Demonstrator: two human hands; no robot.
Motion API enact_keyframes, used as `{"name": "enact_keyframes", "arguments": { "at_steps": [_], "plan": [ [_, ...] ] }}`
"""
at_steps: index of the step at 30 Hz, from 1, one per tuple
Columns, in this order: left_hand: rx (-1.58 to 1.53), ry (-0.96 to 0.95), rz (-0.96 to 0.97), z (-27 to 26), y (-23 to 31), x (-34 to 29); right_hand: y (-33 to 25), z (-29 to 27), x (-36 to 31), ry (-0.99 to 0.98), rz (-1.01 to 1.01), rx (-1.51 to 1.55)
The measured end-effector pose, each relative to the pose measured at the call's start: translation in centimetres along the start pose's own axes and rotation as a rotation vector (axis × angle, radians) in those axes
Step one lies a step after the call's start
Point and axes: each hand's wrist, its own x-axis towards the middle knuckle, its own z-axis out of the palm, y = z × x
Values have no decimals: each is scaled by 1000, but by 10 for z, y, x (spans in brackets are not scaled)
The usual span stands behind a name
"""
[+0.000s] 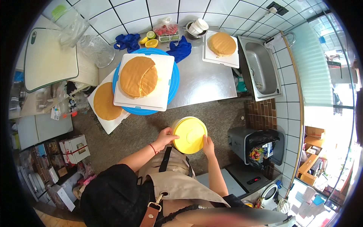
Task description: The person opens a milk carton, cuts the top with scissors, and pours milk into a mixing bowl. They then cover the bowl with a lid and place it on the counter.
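Both my hands hold a round tub with a yellow lid (190,135) in front of my apron. My left hand (165,138) grips its left side, the thumb at the lid's rim. On the right side my right hand (208,145) is closed against the edge. Beyond the tub, a round sponge cake (132,76) with a cut or split across its top sits on a white square board (162,64). That board rests on a blue round turntable (173,87). A second cake layer (106,101) lies on another white board, partly under the turntable.
A third cake (222,44) is on a board near the metal sink (261,68). Along the wall are blue gloves (127,42), cut citrus (151,43), a box of strawberries (166,29) and white cups (198,26). A lined trash bin (242,142) stands at right.
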Motion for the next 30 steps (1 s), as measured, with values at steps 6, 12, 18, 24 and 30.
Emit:
{"name": "enact_keyframes", "arguments": {
  "at_steps": [6,12,18,24,30],
  "plan": [
    [-181,9,-60,-20,3,15,-16,7,28,-159,123,18],
    [-130,17,16,-42,-9,42,-22,30,41,-186,229,219],
    [-66,45,-48,-48,13,45,-25,32,46,-215,311,173],
    [75,7,35,-66,-15,58,-6,36,38,-226,271,324],
    [-137,53,-14,-62,-7,81,-14,46,38,-143,237,365]
  ]
}}
